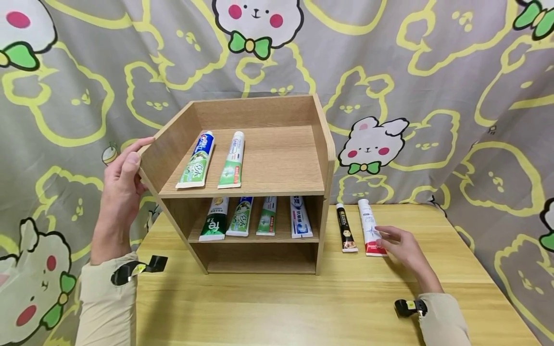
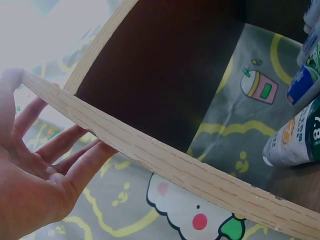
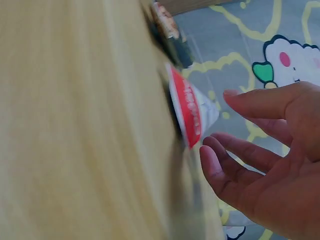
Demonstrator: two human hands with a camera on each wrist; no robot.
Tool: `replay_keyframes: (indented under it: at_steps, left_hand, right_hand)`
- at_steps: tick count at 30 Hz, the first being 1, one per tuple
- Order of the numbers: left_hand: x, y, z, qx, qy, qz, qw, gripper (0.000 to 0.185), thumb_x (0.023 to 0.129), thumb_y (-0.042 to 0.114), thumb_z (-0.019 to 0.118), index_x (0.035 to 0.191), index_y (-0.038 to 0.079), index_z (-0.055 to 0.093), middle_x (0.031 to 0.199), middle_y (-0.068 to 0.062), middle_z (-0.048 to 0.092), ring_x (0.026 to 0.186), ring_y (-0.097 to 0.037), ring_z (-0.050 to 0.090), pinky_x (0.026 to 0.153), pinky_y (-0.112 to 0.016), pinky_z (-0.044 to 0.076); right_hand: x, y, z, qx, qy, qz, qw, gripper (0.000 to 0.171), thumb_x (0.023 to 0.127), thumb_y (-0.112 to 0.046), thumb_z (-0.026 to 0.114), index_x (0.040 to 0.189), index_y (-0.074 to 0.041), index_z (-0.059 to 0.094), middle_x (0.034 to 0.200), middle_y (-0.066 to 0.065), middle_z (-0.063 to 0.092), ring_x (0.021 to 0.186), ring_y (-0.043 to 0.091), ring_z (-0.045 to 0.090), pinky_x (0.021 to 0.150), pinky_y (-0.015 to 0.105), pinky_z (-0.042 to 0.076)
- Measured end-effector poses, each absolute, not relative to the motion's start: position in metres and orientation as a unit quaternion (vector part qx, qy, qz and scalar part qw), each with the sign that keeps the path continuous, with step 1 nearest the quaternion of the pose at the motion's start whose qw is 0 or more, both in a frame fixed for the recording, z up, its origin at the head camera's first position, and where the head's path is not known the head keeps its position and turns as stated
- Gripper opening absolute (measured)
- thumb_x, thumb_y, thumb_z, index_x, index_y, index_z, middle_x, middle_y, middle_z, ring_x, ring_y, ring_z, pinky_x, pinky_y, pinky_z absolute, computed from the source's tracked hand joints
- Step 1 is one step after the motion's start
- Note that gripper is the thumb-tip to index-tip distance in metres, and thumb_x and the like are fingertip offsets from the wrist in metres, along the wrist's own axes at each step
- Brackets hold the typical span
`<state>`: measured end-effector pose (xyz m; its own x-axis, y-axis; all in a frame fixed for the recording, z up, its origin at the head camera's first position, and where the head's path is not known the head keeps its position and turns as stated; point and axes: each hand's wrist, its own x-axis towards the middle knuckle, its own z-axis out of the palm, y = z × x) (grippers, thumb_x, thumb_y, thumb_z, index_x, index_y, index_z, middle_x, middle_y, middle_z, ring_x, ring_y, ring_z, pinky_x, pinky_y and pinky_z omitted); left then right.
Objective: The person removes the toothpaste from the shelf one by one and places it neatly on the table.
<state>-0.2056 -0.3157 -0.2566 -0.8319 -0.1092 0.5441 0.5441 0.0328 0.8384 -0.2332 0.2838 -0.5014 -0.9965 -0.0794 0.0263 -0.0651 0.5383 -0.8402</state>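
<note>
My left hand (image 1: 123,180) holds the left side panel of a wooden shelf (image 1: 264,192), thumb at the front edge and fingers along the outside. In the left wrist view, that hand (image 2: 45,170) meets the panel edge (image 2: 150,145) with its fingertips. Over at the right, my right hand (image 1: 404,247) hovers at a white and red toothpaste tube (image 1: 370,228) lying on the table. Its thumb and fingers are parted beside the tube's red end (image 3: 190,110) in the right wrist view. A slim black toothpaste tube (image 1: 346,229) lies to the left of the white and red one.
On the shelf's top level lie a blue and green tube (image 1: 196,163) and a white and green tube (image 1: 232,161). Several more tubes, including a dark green one (image 1: 215,220), lie on the middle level. A patterned curtain (image 1: 368,62) hangs behind the wooden table (image 1: 268,307).
</note>
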Motion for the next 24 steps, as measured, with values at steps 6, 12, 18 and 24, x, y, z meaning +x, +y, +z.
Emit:
replay_keyframes:
  at_steps: [6,12,18,24]
  left_hand:
    - [-0.205,-0.316,-0.258,-0.159,-0.68,-0.675,0.24,0.044,0.103,0.026,0.05,0.142,0.009,0.062,0.134,-0.015,0.047,0.105,-0.029,0.055,0.067,-0.025,0.06]
    - [-0.205,-0.316,-0.258,-0.157,-0.679,-0.676,0.24,0.044,0.103,0.026,0.05,0.141,0.008,0.062,0.134,-0.015,0.047,0.104,-0.03,0.054,0.065,-0.026,0.059]
    - [-0.206,-0.316,-0.257,-0.16,-0.679,-0.677,0.235,0.045,0.103,0.027,0.05,0.142,0.009,0.062,0.134,-0.015,0.046,0.106,-0.03,0.054,0.067,-0.026,0.06]
    - [-0.206,-0.316,-0.256,-0.163,-0.678,-0.678,0.234,0.045,0.103,0.027,0.05,0.141,0.009,0.062,0.134,-0.015,0.046,0.106,-0.029,0.055,0.068,-0.026,0.06]
  right_hand:
    - [-0.225,0.283,-0.486,-0.066,0.862,-0.502,-0.011,0.049,0.105,-0.023,0.06,0.145,0.003,0.053,0.144,0.029,0.053,0.126,0.041,0.056,0.089,0.022,0.052]
    - [-0.217,0.281,-0.47,-0.093,0.829,-0.55,-0.034,0.047,0.105,-0.018,0.06,0.145,0.006,0.051,0.144,0.03,0.052,0.112,0.001,0.061,0.087,0.022,0.055]
    - [-0.209,0.278,-0.453,-0.124,0.805,-0.577,-0.062,0.046,0.105,-0.016,0.059,0.146,0.004,0.05,0.138,0.025,0.058,0.108,-0.002,0.063,0.083,0.031,0.059]
    - [-0.201,0.273,-0.433,-0.133,0.805,-0.569,-0.098,0.046,0.105,-0.017,0.06,0.147,-0.001,0.051,0.136,0.015,0.062,0.111,-0.002,0.063,0.083,0.028,0.059]
